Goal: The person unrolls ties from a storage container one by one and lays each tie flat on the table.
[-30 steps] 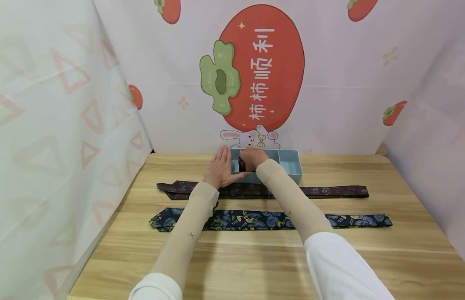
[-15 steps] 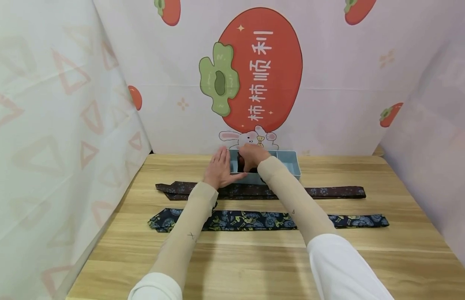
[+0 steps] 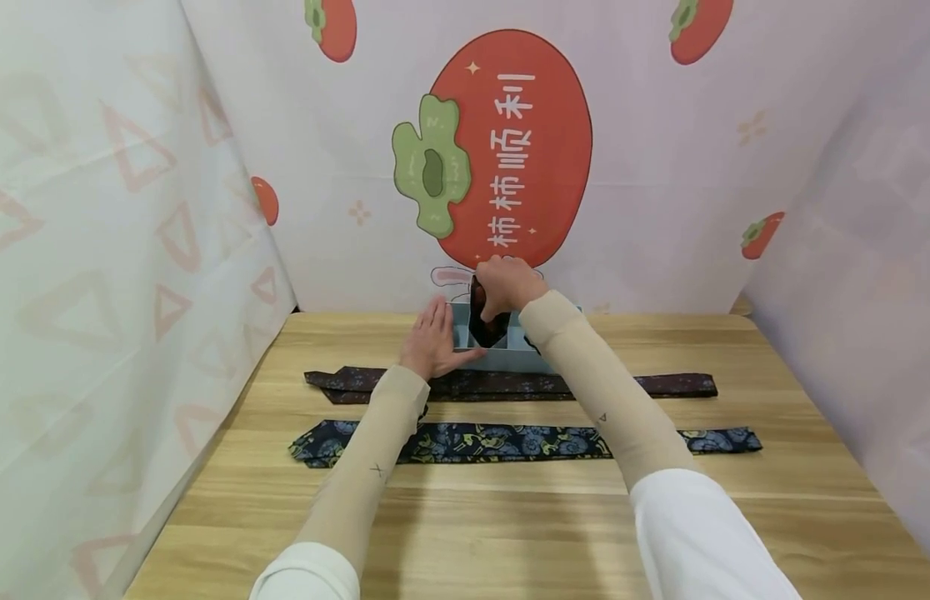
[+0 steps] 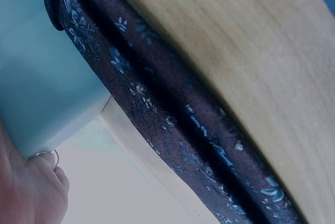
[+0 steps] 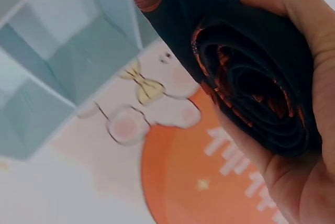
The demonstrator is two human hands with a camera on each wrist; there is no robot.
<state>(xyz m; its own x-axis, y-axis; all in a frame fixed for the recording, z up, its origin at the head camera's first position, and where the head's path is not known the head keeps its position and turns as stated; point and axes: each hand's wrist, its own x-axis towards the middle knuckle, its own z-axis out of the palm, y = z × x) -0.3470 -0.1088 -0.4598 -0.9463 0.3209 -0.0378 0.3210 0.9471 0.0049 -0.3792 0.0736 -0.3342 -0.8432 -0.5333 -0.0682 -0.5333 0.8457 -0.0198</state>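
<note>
My right hand (image 3: 512, 283) grips a rolled-up necktie (image 5: 251, 85), black with orange motifs, its coils showing in the right wrist view. In the head view the roll hangs above the pale blue divided box (image 3: 513, 361), its pointed end low over the compartments. My left hand (image 3: 432, 340) rests against the box's left end with straight fingers, the thumb along the front rim. Only part of that hand appears in the left wrist view, beside the box wall (image 4: 47, 88). Just in front of the box lies a folded maroon floral necktie (image 3: 675, 385).
A navy necktie (image 3: 510, 442) with blue and yellow patterns lies parallel, nearer to me, on the wooden table (image 3: 495, 525). Right behind the box hangs a printed backdrop (image 3: 645, 225); white cloth (image 3: 135, 275) borders the left side.
My right hand has risen from inside the box, lifting the rolled necktie with it. The left hand stays at the box's left end. The head view has shifted slightly.
</note>
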